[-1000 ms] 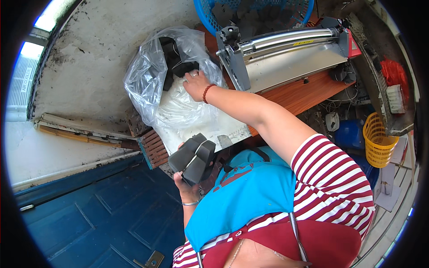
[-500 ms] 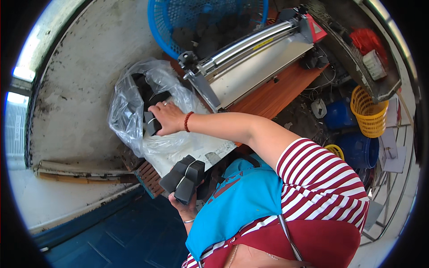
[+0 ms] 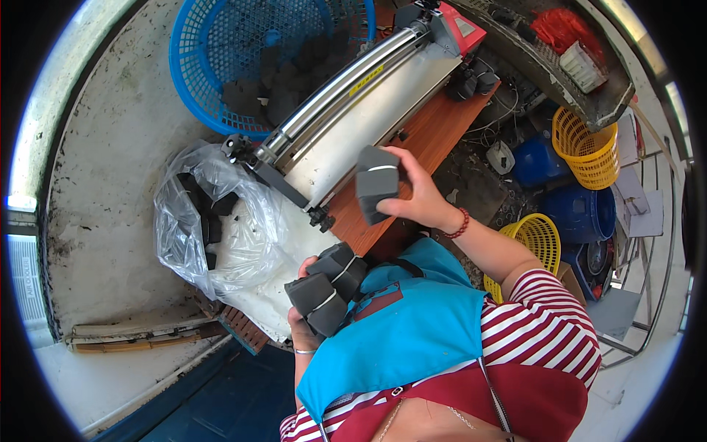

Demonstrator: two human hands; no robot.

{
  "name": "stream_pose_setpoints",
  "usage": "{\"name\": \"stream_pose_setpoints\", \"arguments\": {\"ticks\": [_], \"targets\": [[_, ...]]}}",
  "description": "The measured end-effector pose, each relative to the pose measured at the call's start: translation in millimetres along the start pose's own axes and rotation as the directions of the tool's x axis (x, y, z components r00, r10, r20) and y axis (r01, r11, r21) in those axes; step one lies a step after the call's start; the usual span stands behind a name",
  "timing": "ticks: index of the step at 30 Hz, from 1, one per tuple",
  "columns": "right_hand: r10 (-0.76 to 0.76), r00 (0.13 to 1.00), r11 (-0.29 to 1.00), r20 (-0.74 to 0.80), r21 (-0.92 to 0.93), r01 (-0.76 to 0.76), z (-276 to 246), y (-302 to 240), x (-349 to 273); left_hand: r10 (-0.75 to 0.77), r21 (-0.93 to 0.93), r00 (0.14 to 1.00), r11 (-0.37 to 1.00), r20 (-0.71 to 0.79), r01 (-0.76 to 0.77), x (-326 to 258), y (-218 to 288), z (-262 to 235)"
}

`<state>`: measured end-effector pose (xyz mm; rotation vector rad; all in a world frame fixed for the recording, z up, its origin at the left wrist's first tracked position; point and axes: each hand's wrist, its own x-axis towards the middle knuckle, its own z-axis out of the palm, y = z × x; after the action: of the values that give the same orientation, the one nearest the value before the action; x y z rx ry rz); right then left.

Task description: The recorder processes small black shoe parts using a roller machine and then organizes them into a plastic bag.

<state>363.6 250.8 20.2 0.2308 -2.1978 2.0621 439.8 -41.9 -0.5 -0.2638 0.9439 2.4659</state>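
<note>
Left hand (image 3: 303,324) is held close against the blue apron (image 3: 412,331), fingers clamped around two dark grey pads (image 3: 328,287) stacked side by side, each with a pale band across it. Right hand (image 3: 416,195) is raised above the wooden bench (image 3: 434,129), fingers and thumb closed on a third grey pad (image 3: 375,184), held upright and clear of the bench. A red bead bracelet (image 3: 458,225) sits on the right wrist.

Just left of the hands, a clear plastic bag (image 3: 213,228) lies open on the floor with several dark pads inside. Beyond the right hand, a long metal roller machine (image 3: 353,103) lies diagonally across the bench. Farther off, a blue basket (image 3: 213,51) holds more dark pads. At right stand two yellow baskets (image 3: 589,151) and blue drums (image 3: 582,214).
</note>
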Motion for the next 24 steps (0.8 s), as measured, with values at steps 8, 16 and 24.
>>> {"name": "stream_pose_setpoints", "arguments": {"ticks": [8,16,24], "targets": [[0.281,0.879,0.957,-0.385,0.183,-0.226,-150,85,-52,-0.272,0.150,0.946,0.957,0.177,0.247,113,-61,66],[0.246,0.846,0.969,-0.473,0.106,-0.222,-305,113,-9,-0.442,0.091,0.865,0.897,0.236,0.433,248,-177,150],[-0.143,0.910,0.842,-0.389,-0.532,-0.095,-454,80,131,-0.445,0.333,0.887,0.860,0.122,0.386,338,-234,200]]}}
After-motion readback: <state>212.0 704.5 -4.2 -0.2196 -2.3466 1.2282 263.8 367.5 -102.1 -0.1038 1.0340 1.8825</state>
